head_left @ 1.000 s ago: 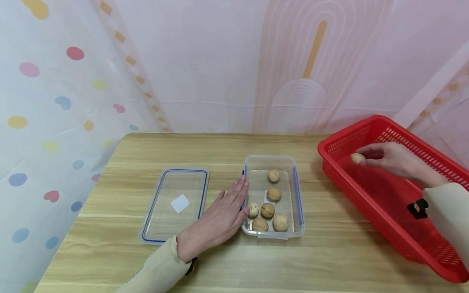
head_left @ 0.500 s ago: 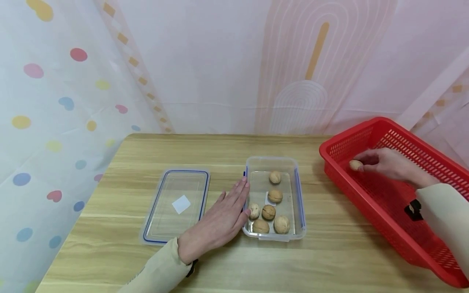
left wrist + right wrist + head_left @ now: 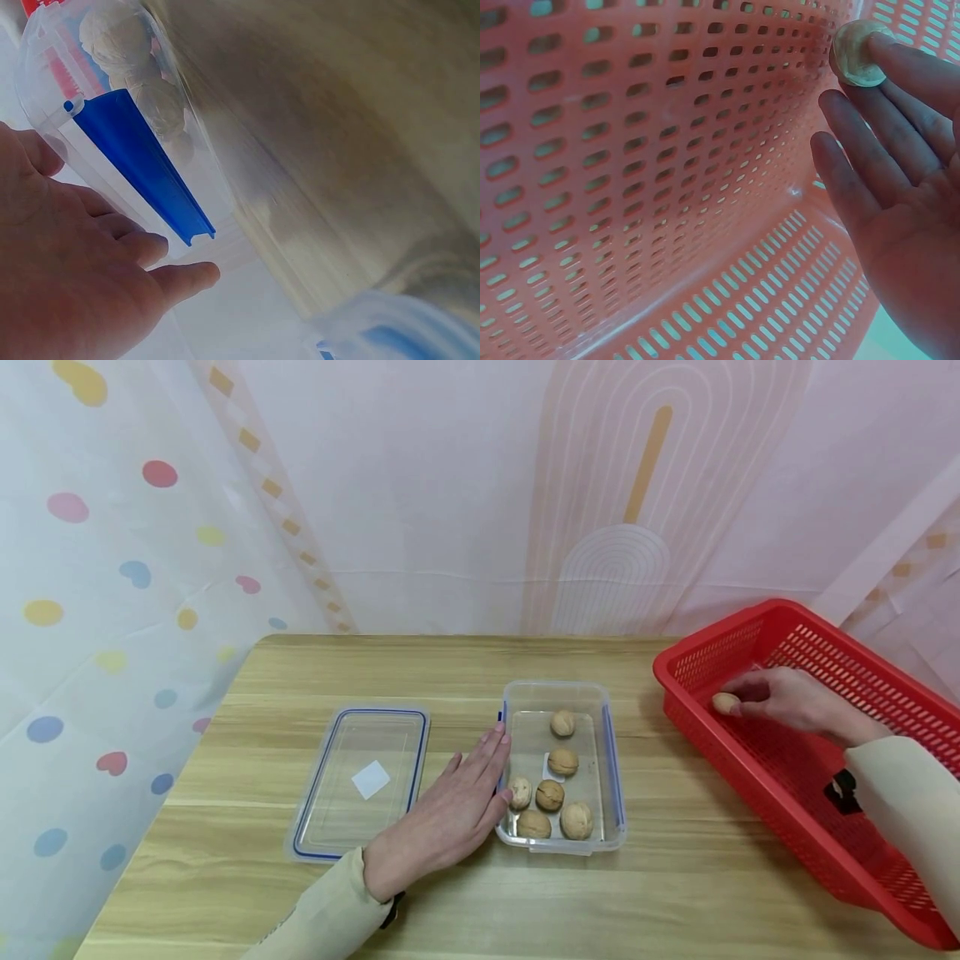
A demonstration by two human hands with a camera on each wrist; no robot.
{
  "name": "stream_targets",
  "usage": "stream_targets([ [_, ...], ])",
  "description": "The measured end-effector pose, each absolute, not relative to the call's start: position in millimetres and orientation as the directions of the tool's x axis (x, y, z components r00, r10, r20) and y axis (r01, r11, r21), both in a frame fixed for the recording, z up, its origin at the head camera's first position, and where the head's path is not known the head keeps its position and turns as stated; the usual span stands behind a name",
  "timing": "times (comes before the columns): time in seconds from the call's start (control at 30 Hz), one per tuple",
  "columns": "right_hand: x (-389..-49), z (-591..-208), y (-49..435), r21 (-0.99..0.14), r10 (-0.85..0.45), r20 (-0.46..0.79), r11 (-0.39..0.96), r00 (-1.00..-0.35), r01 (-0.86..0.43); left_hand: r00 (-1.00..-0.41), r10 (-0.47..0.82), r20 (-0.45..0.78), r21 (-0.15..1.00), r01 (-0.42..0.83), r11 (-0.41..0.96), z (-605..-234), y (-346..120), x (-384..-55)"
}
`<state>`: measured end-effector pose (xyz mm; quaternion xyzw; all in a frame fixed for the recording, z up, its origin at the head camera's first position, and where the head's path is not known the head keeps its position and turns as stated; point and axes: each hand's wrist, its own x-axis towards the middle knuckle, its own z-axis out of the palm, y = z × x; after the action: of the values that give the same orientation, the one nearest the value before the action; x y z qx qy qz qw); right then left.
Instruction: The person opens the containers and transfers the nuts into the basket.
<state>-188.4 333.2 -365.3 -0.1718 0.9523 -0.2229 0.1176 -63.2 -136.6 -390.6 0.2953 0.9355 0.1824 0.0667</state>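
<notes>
Inside the red basket [image 3: 757, 793], my right hand [image 3: 798, 700] pinches a walnut [image 3: 725, 702] between thumb and fingers. The right wrist view shows that walnut [image 3: 859, 54] at the fingertips, close to the perforated basket wall [image 3: 645, 135]. My left hand [image 3: 450, 810] lies with straight fingers along the left side of a clear plastic container [image 3: 615, 777]. Several walnuts [image 3: 562, 762] sit in it, mostly toward the near end. In the left wrist view, the left hand [image 3: 97, 255] touches the container's side beside a blue clip [image 3: 142, 165].
A clear lid [image 3: 358, 735] with a blue seal and a white square label lies on the wooden table [image 3: 450, 668], left of the container. A patterned cloth [image 3: 435, 502] hangs behind the table. The basket stands at the table's right side.
My right hand has moved slightly down and toward me inside the basket, with the walnut in its fingers. The left hand stays against the container; the view shifted slightly.
</notes>
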Motion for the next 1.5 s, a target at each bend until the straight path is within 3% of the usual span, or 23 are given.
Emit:
stream_targets([
  [0.8, -186, -367, 335, -0.471, -0.388, -0.191, 0.842, -0.902, -0.263, -0.812, 0.584, -0.018, 0.380, 0.534, 0.755, -391, -136, -64],
  [1.27, -178, -348, 343, -0.451, -0.402, -0.180, 0.845, -0.898, -0.287, -0.806, 0.591, -0.019, 0.376, 0.542, 0.752, -391, -135, -67],
  [1.5, -168, -327, 346, -0.438, -0.336, -0.183, 0.869, -0.924, -0.229, -0.810, 0.586, -0.014, 0.389, 0.536, 0.749, -391, -135, -68],
])
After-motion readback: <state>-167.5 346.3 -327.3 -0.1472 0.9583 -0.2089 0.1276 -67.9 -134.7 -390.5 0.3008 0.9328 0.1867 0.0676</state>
